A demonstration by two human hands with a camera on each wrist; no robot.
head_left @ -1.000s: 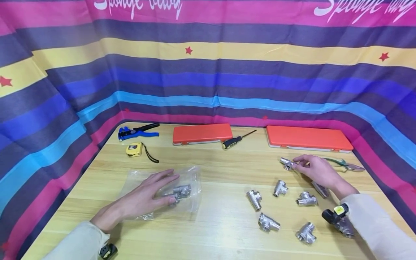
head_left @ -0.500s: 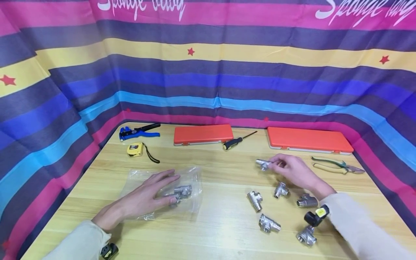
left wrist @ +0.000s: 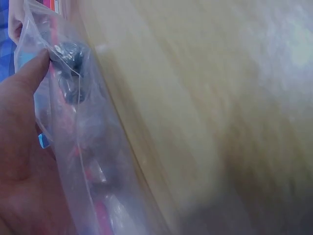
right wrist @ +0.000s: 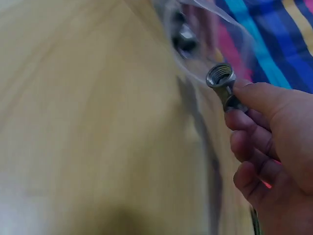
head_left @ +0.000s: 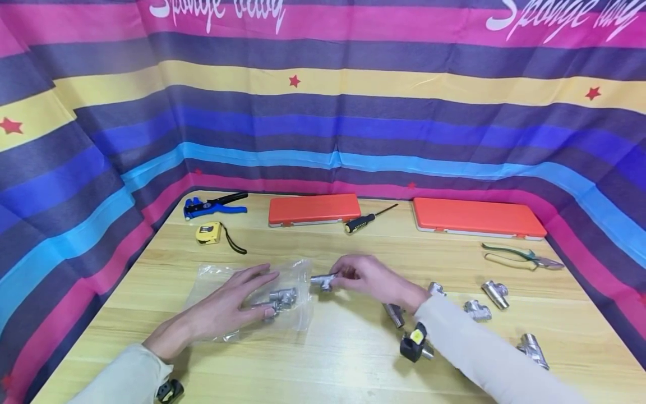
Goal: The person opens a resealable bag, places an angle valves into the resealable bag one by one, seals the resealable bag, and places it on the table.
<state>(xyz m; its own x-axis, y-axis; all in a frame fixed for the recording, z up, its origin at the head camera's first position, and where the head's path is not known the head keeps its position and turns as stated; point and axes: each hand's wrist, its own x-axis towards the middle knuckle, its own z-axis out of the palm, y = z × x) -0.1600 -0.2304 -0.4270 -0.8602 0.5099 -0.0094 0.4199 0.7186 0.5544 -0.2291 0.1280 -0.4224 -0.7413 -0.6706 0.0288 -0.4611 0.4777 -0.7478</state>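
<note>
My right hand (head_left: 375,279) pinches a silver threaded pipe tee (head_left: 320,281) between thumb and fingers, just at the right edge of a clear plastic bag (head_left: 214,275). The right wrist view shows the threaded mouth of that tee (right wrist: 221,74) facing the camera. My left hand (head_left: 224,303) lies over the bag with its fingers spread; in the left wrist view its thumb (left wrist: 34,71) touches the plastic. Metal fittings (head_left: 285,297) lie inside the bag, partly hidden by the left hand.
Several loose tees, one of them a tee (head_left: 497,294), lie on the right, some under the right forearm. Pliers (head_left: 525,256), red cases (head_left: 314,209), a screwdriver (head_left: 359,223), a tape measure (head_left: 208,232) and a blue wire stripper (head_left: 214,206) line the back. A striped cloth (head_left: 338,123) surrounds the table.
My right hand has carried the tee leftward from near the pliers to the bag's right edge. The left hand has stayed over the bag.
</note>
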